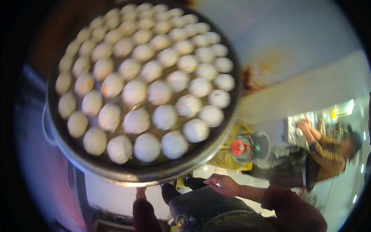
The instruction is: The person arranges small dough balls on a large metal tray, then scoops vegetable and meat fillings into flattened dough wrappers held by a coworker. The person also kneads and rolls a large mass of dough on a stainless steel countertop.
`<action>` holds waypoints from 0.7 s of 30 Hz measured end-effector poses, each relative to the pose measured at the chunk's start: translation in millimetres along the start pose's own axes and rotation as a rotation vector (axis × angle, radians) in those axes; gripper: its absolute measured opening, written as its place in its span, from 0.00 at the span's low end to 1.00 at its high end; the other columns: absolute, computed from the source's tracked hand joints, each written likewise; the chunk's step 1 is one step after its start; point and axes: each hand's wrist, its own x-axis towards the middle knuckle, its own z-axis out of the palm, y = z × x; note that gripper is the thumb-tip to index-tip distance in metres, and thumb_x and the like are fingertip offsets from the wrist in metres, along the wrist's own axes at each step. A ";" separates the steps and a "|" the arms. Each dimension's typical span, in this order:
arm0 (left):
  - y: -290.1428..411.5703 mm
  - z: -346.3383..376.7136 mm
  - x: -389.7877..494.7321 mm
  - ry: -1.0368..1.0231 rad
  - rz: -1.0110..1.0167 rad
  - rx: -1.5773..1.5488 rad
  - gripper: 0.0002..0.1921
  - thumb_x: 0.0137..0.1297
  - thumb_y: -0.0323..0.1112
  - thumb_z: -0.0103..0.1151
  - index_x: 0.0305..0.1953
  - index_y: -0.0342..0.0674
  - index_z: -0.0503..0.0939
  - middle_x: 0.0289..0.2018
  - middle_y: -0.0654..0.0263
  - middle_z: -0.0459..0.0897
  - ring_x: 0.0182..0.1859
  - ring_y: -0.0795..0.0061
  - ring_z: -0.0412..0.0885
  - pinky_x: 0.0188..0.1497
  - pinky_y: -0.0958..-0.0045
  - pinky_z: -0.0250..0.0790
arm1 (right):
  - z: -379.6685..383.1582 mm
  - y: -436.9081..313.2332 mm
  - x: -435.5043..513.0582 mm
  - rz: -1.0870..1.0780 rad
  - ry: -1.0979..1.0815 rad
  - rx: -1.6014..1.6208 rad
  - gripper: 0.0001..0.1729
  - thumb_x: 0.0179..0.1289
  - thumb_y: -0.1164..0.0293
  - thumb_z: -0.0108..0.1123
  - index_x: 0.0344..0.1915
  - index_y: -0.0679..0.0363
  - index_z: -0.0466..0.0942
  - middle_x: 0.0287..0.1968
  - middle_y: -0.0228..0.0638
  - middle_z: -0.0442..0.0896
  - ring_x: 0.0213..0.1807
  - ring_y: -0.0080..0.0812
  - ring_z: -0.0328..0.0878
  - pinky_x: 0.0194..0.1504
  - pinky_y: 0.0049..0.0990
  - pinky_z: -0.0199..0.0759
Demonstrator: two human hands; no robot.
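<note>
A large round metal pan [145, 175] fills the upper left of the view, holding many white, round dough buns [136, 121]. Several buns have orange-brown patches, and the pan's bottom between them looks shiny. Below the pan's near rim is my left hand [141, 192]; only the wrist part shows, and the pan hides its fingers, so its grip cannot be made out. My right hand [223, 184] is right of and below the pan, apart from it, in front of my dark apron [208, 203]. Its fingers are curled, with a small light patch between thumb and fingers.
To the right, a person in a striped top [330, 161] works with both hands over a light-coloured tray [309, 124]. Between us stands a bin with a yellow plastic bag [226, 158], holding red and green items. A stained pale surface [278, 69] is at the upper right.
</note>
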 end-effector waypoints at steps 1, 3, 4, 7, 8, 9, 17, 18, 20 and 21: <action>-7.4 4.5 -25.1 -0.102 0.053 0.072 0.13 0.71 0.43 0.49 0.40 0.43 0.82 0.41 0.55 0.84 0.47 0.50 0.83 0.50 0.50 0.75 | -5.8 -7.4 -10.4 0.009 0.016 0.028 0.15 0.66 0.72 0.60 0.53 0.57 0.79 0.44 0.39 0.83 0.44 0.39 0.84 0.47 0.33 0.78; -5.6 11.2 -73.8 -0.260 0.202 0.159 0.13 0.71 0.43 0.49 0.38 0.43 0.83 0.40 0.55 0.85 0.47 0.51 0.83 0.50 0.50 0.75 | -28.4 -24.5 -29.9 0.032 0.047 0.034 0.15 0.67 0.74 0.59 0.53 0.58 0.79 0.44 0.37 0.83 0.45 0.37 0.84 0.48 0.32 0.78; -5.8 -0.6 -97.0 -0.158 0.254 -0.004 0.13 0.68 0.42 0.51 0.33 0.44 0.83 0.36 0.58 0.86 0.44 0.54 0.84 0.48 0.51 0.76 | -35.8 -32.9 -40.5 0.024 0.052 0.049 0.16 0.67 0.75 0.59 0.54 0.58 0.79 0.44 0.37 0.83 0.46 0.36 0.83 0.48 0.31 0.78; 28.2 -54.3 -133.2 -0.510 0.148 0.055 0.11 0.64 0.40 0.56 0.38 0.42 0.86 0.32 0.59 0.87 0.37 0.58 0.86 0.43 0.60 0.78 | -40.8 -35.1 -78.5 0.012 0.217 0.115 0.15 0.66 0.74 0.59 0.53 0.58 0.78 0.43 0.37 0.82 0.45 0.35 0.83 0.48 0.31 0.78; 54.4 -60.6 -139.1 -0.543 0.167 0.030 0.11 0.64 0.40 0.56 0.38 0.42 0.86 0.32 0.59 0.87 0.37 0.58 0.86 0.43 0.60 0.78 | -38.4 -29.8 -91.2 0.008 0.279 0.180 0.15 0.66 0.74 0.60 0.53 0.59 0.79 0.43 0.38 0.82 0.45 0.36 0.83 0.48 0.31 0.77; 80.8 -65.6 -141.4 -0.568 0.187 0.012 0.11 0.64 0.40 0.57 0.38 0.42 0.86 0.32 0.59 0.87 0.37 0.58 0.86 0.43 0.60 0.78 | -40.3 -30.1 -101.3 0.034 0.311 0.204 0.15 0.65 0.73 0.60 0.52 0.58 0.79 0.44 0.38 0.82 0.45 0.36 0.83 0.48 0.32 0.77; 313.3 -89.1 -141.7 -0.666 0.461 0.078 0.11 0.63 0.39 0.57 0.39 0.41 0.86 0.32 0.59 0.88 0.37 0.59 0.86 0.43 0.61 0.78 | -55.1 34.2 -218.9 0.099 0.594 0.372 0.12 0.65 0.68 0.60 0.47 0.57 0.81 0.43 0.39 0.83 0.44 0.40 0.83 0.46 0.35 0.76; 342.5 -85.3 -144.5 -0.692 0.496 0.120 0.11 0.63 0.39 0.57 0.39 0.41 0.86 0.32 0.59 0.88 0.37 0.59 0.86 0.43 0.61 0.78 | -55.2 48.4 -237.6 0.117 0.635 0.375 0.12 0.65 0.68 0.60 0.47 0.57 0.81 0.42 0.40 0.84 0.44 0.41 0.83 0.46 0.36 0.76; 399.6 -69.8 -148.4 -0.735 0.565 0.220 0.11 0.63 0.39 0.58 0.39 0.41 0.86 0.32 0.59 0.88 0.37 0.60 0.86 0.43 0.61 0.78 | -55.8 77.8 -275.7 0.162 0.727 0.445 0.12 0.65 0.66 0.60 0.47 0.55 0.81 0.41 0.41 0.84 0.43 0.43 0.82 0.45 0.38 0.75; 426.9 -63.4 -157.9 -0.747 0.596 0.253 0.11 0.63 0.39 0.58 0.39 0.41 0.86 0.32 0.59 0.88 0.37 0.60 0.86 0.43 0.61 0.78 | -57.2 90.0 -297.1 0.185 0.769 0.444 0.12 0.65 0.66 0.60 0.47 0.55 0.81 0.41 0.41 0.84 0.43 0.43 0.82 0.45 0.38 0.75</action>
